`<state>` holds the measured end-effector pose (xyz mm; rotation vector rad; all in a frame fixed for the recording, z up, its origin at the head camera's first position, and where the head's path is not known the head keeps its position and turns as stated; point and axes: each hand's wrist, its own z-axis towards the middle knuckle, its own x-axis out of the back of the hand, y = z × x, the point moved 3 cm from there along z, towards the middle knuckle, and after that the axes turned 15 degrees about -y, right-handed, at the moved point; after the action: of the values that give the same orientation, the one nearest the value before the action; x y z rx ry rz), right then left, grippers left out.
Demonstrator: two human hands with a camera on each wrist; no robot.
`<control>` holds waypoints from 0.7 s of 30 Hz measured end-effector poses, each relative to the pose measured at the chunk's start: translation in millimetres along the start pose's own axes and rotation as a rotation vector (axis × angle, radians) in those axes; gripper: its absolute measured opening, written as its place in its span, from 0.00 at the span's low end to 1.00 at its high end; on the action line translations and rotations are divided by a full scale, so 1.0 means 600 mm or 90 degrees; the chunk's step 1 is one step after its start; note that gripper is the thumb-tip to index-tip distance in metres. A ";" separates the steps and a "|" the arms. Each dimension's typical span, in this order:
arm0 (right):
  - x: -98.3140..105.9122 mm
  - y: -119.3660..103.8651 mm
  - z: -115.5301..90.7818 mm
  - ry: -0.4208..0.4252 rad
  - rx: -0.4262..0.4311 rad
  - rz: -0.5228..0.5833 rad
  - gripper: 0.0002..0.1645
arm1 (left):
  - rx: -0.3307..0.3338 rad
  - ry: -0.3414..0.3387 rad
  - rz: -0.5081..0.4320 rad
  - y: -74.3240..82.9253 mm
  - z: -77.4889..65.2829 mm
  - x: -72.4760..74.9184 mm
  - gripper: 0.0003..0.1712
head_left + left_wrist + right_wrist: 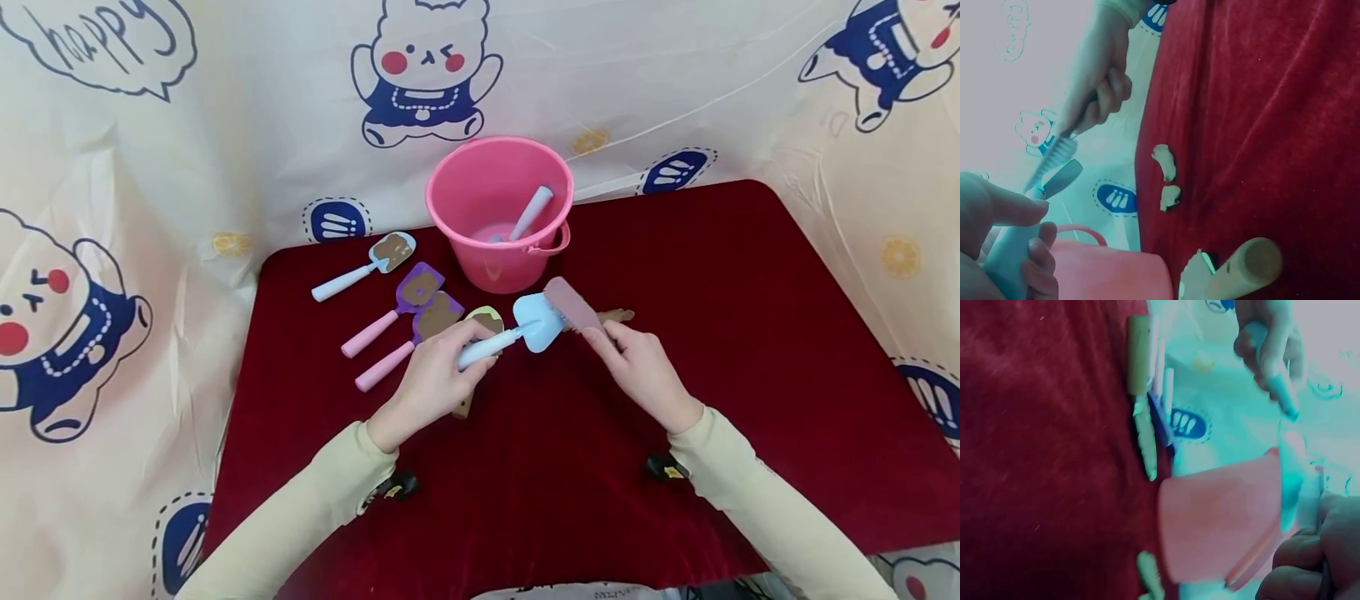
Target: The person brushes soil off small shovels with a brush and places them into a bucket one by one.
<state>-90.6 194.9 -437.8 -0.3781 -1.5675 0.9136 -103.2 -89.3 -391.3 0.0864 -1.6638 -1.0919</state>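
My left hand (435, 371) grips the pale handle of a small light-blue toy shovel (538, 325), its blade held above the table and pointing right. In my right hand (645, 375) is a pink brush (572, 303), pinched at its near end. The brush's bristles (1063, 153) face the shovel blade and lie right at its edge. Under the left hand, partly hidden, lies a green shovel (486, 315) with brown stuff on its blade and a tan handle (1137, 356). Brown lumps (1164, 164) rest on the cloth beyond the brush.
A pink bucket (495, 271) stands at the back, with a pale-blue handle (532, 212) leaning inside. To the left lie a blue shovel (341, 283) and two purple shovels with pink handles (384, 367), brown stuff on their blades. A dark red cloth (750, 375) covers the table.
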 end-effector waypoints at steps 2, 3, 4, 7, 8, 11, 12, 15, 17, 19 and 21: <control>0.003 0.007 0.002 0.014 -0.027 -0.007 0.22 | 0.011 -0.002 -0.007 -0.001 0.000 -0.001 0.11; 0.003 0.007 0.002 0.018 -0.027 -0.006 0.21 | 0.016 -0.003 -0.010 -0.002 0.000 -0.001 0.11; 0.003 0.006 0.003 0.017 -0.019 -0.006 0.20 | 0.021 -0.005 -0.009 -0.002 0.001 -0.002 0.11; -0.002 -0.010 0.002 0.001 0.037 0.001 0.19 | 0.019 -0.003 -0.008 0.000 0.006 -0.002 0.11; -0.004 -0.015 0.002 -0.005 0.056 0.002 0.20 | 0.014 -0.001 -0.005 0.002 0.007 -0.002 0.11; -0.005 -0.025 0.000 0.000 0.071 -0.009 0.22 | 0.000 0.007 -0.001 0.006 0.008 -0.002 0.11; -0.003 -0.024 -0.001 0.007 0.061 -0.016 0.22 | -0.004 0.010 0.000 0.007 0.007 -0.002 0.12; 0.009 -0.013 -0.003 0.029 0.018 -0.028 0.18 | -0.010 0.013 -0.003 0.008 0.002 -0.002 0.12; 0.017 -0.007 -0.005 0.036 0.007 -0.035 0.16 | -0.007 0.015 -0.009 0.007 -0.001 -0.001 0.12; 0.022 -0.007 -0.007 0.038 0.026 -0.040 0.13 | -0.003 0.015 -0.016 0.007 -0.003 0.000 0.12; 0.022 -0.013 -0.009 0.025 0.067 -0.040 0.14 | 0.001 0.018 -0.023 0.008 -0.003 0.000 0.11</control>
<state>-86.6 201.2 -423.1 -0.2695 -1.4805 0.9293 -99.5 -87.6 -388.3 0.1324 -1.6443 -1.1110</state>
